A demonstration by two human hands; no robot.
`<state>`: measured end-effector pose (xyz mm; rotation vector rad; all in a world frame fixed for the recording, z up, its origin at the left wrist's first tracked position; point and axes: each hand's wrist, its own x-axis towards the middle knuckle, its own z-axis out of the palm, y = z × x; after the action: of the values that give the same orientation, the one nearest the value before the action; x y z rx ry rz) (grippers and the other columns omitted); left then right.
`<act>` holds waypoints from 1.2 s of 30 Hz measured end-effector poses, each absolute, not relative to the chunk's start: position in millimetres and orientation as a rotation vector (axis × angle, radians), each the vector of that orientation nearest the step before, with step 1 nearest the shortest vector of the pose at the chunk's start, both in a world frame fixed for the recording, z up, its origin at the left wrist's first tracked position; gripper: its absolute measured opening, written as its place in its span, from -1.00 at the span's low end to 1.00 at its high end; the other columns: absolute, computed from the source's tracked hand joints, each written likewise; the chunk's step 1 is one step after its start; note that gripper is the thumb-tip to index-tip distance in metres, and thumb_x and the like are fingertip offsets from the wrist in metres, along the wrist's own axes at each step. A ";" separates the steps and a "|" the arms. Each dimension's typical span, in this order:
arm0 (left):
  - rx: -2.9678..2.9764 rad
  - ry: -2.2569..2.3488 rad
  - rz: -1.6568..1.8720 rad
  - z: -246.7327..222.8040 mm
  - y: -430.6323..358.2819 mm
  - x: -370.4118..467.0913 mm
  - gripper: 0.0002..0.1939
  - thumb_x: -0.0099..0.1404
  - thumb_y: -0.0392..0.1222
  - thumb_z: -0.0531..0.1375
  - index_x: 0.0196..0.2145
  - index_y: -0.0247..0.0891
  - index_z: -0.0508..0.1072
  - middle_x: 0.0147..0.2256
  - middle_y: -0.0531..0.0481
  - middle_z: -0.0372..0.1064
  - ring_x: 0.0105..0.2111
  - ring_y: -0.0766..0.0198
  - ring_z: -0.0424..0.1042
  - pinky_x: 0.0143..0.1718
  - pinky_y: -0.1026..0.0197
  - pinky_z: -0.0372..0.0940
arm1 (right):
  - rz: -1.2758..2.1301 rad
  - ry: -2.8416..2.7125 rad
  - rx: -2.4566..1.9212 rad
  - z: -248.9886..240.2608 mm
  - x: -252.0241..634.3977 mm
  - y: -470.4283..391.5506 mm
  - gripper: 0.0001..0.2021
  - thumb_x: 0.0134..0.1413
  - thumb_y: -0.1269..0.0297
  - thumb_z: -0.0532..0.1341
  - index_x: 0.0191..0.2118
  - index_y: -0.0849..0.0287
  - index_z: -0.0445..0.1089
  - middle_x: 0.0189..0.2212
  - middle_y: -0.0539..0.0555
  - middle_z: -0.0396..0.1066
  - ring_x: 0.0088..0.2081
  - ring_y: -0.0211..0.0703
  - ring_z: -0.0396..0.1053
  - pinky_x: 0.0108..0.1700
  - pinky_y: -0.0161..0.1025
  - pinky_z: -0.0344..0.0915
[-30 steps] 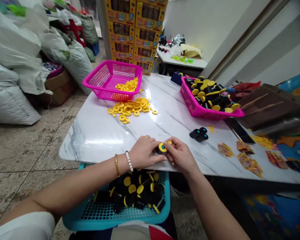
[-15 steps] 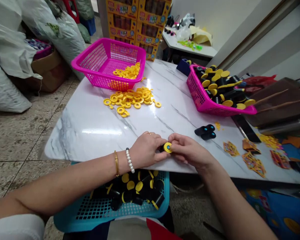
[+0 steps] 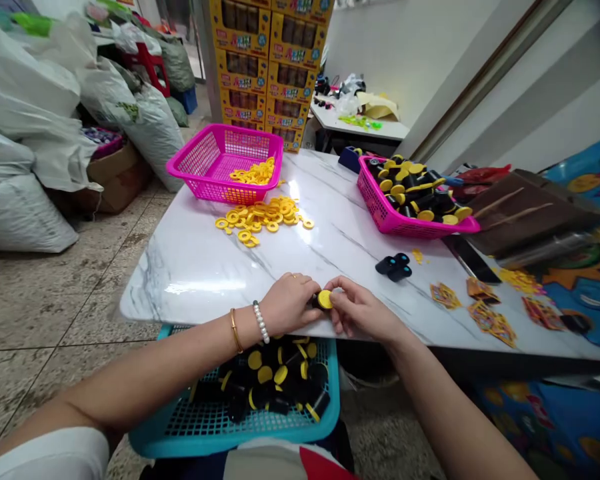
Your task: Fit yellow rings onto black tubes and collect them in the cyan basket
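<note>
At the table's front edge, my left hand is closed around a small black cylinder whose yellow cap faces up as a full disc. Its body is mostly hidden by my fingers. From the other side, my right hand grips the rim of that cap with thumb and fingers. Several black cylinders with blue centres stand close together right of my hands. Beyond my left hand lies a loose pile of yellow ring caps. Below my forearms, a blue basket holds several black cylinders with yellow caps.
A pink basket with yellow caps stands at the back left, and another pink basket heaped with capped cylinders at the back right. Small printed packets and a dark phone-like slab lie on the right. Stacked yellow boxes rise behind.
The yellow ring around the cylinder's blue centre is now covered by a solid yellow disc. Both hands remain together on the cylinder. The camera view has tilted up and shifted.
</note>
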<state>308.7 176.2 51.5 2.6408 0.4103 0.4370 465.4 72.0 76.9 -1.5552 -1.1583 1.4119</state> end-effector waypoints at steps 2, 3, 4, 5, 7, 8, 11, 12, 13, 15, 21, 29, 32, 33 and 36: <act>2.670 0.470 0.431 50.9 175.4 309.9 -0.77 0.17 -0.04 0.21 -0.33 -0.28 0.39 -0.35 -0.08 0.42 -0.28 0.11 0.40 -0.25 0.12 0.22 | 1.367 -1.225 -1.610 76.3 463.5 73.2 -0.68 0.14 0.00 0.14 -0.17 0.12 0.13 -0.67 -0.19 0.25 -0.70 -0.35 0.18 -0.69 -0.46 0.07; 2.678 0.517 0.429 50.7 174.1 311.5 -0.76 0.17 -0.03 0.21 -0.34 -0.28 0.38 -0.36 -0.09 0.42 -0.30 0.10 0.40 -0.25 0.11 0.23 | 1.327 -1.255 -1.635 75.8 462.2 73.7 -0.70 0.15 0.01 0.13 -0.17 0.12 0.14 -0.69 -0.21 0.22 -0.72 -0.36 0.14 -0.69 -0.46 0.05; 2.682 0.566 0.427 50.9 172.0 313.2 -0.74 0.17 -0.01 0.21 -0.35 -0.28 0.38 -0.38 -0.09 0.42 -0.31 0.08 0.41 -0.26 0.10 0.23 | 1.283 -1.273 -1.659 75.6 460.3 73.5 -0.71 0.17 0.02 0.11 -0.16 0.12 0.15 -0.70 -0.22 0.18 -0.72 -0.36 0.11 -0.69 -0.46 0.03; 2.684 0.612 0.422 51.5 169.1 314.3 -0.72 0.17 0.01 0.21 -0.35 -0.29 0.38 -0.39 -0.10 0.43 -0.31 0.07 0.42 -0.27 0.09 0.24 | 1.234 -1.282 -1.678 75.8 457.9 72.3 -0.73 0.20 0.02 0.08 -0.15 0.11 0.16 -0.70 -0.23 0.15 -0.73 -0.36 0.10 -0.69 -0.45 0.03; 2.684 0.676 0.393 53.8 161.9 313.0 -0.67 0.17 0.08 0.19 -0.35 -0.29 0.38 -0.38 -0.12 0.44 -0.32 0.05 0.43 -0.30 0.09 0.25 | 1.100 -1.312 -1.704 76.3 450.9 66.1 -0.76 0.20 0.07 0.08 -0.13 0.11 0.19 -0.65 -0.20 0.16 -0.68 -0.35 0.14 -0.64 -0.43 0.07; 2.687 0.679 0.372 55.5 158.4 309.9 -0.65 0.17 0.10 0.19 -0.34 -0.29 0.39 -0.38 -0.13 0.44 -0.33 0.04 0.43 -0.32 0.09 0.25 | 1.020 -1.336 -1.709 76.1 446.2 61.0 -0.78 0.18 0.11 0.11 -0.14 0.11 0.21 -0.62 -0.18 0.18 -0.64 -0.34 0.17 -0.61 -0.42 0.09; 2.745 0.407 0.240 63.2 155.1 289.0 -0.63 0.12 0.12 0.23 -0.34 -0.28 0.41 -0.40 -0.11 0.45 -0.37 0.07 0.43 -0.36 0.13 0.25 | 0.868 -1.451 -1.716 71.0 427.8 40.2 -0.86 0.05 0.28 0.21 -0.26 0.12 0.25 -0.58 -0.14 0.19 -0.56 -0.33 0.16 -0.54 -0.40 0.06; 2.754 0.267 0.180 67.1 158.7 279.4 -0.63 0.09 0.11 0.26 -0.34 -0.27 0.43 -0.41 -0.09 0.45 -0.39 0.10 0.43 -0.36 0.14 0.25 | 0.885 -1.482 -1.714 68.2 420.6 32.8 -0.87 0.03 0.31 0.22 -0.29 0.12 0.24 -0.60 -0.15 0.17 -0.56 -0.33 0.13 -0.54 -0.39 0.04; 2.748 0.167 0.135 71.4 165.8 269.5 -0.64 0.06 0.10 0.29 -0.34 -0.25 0.44 -0.42 -0.06 0.44 -0.39 0.12 0.42 -0.36 0.16 0.26 | 0.920 -1.503 -1.713 65.3 413.4 26.1 -0.87 0.02 0.32 0.22 -0.30 0.11 0.24 -0.61 -0.16 0.15 -0.57 -0.33 0.11 -0.55 -0.38 0.01; 2.713 0.299 0.198 78.7 190.7 253.0 -0.68 0.09 0.05 0.29 -0.29 -0.22 0.46 -0.39 -0.04 0.44 -0.36 0.16 0.41 -0.30 0.18 0.27 | 0.983 -1.515 -1.707 60.0 400.5 17.0 -0.86 0.02 0.31 0.23 -0.28 0.12 0.27 -0.62 -0.16 0.14 -0.58 -0.33 0.10 -0.55 -0.37 0.00; 2.881 1.100 0.491 69.9 271.9 252.4 -0.77 0.31 -0.21 0.04 -0.15 -0.28 0.43 -0.17 -0.19 0.35 -0.22 0.09 0.37 -0.21 0.10 0.25 | 0.994 -1.433 -1.614 52.7 391.7 21.0 -0.65 0.05 0.19 0.26 -0.03 0.14 0.30 -0.55 -0.10 0.27 -0.58 -0.34 0.18 -0.50 -0.38 0.14; 2.909 0.911 0.348 71.6 266.3 286.0 -0.74 0.29 -0.19 0.04 -0.39 -0.27 0.50 -0.32 -0.12 0.39 -0.33 0.12 0.39 -0.29 0.13 0.23 | 0.573 -1.220 -1.726 65.6 440.1 23.2 -0.80 0.16 0.16 0.16 -0.23 0.15 0.42 -0.57 -0.04 0.30 -0.55 -0.28 0.23 -0.49 -0.35 0.18; 2.823 0.860 0.353 75.7 271.1 298.6 -0.75 0.25 -0.20 0.09 -0.44 -0.29 0.53 -0.39 -0.12 0.41 -0.36 0.14 0.39 -0.29 0.14 0.24 | 0.538 -1.149 -1.737 67.5 456.6 22.7 -0.80 0.14 0.15 0.19 -0.23 0.15 0.42 -0.56 -0.04 0.29 -0.56 -0.27 0.24 -0.51 -0.34 0.19; 2.805 0.832 0.360 77.1 273.3 299.6 -0.78 0.23 -0.20 0.11 -0.42 -0.28 0.54 -0.37 -0.11 0.41 -0.36 0.16 0.39 -0.27 0.15 0.25 | 0.533 -1.136 -1.736 67.2 460.6 22.3 -0.80 0.13 0.15 0.19 -0.23 0.15 0.42 -0.57 -0.04 0.29 -0.56 -0.27 0.24 -0.52 -0.34 0.19; 2.774 0.777 0.451 80.1 278.8 289.5 -0.81 0.22 -0.18 0.15 -0.26 -0.22 0.54 -0.27 -0.07 0.41 -0.32 0.21 0.38 -0.21 0.18 0.27 | 0.527 -1.084 -1.737 62.6 468.6 20.4 -0.79 0.13 0.13 0.19 -0.23 0.15 0.42 -0.56 -0.03 0.29 -0.56 -0.26 0.24 -0.53 -0.34 0.20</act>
<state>289.5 278.8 80.1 2.7741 0.7769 0.4506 468.6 20.4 62.6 -1.7370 -1.0838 0.5268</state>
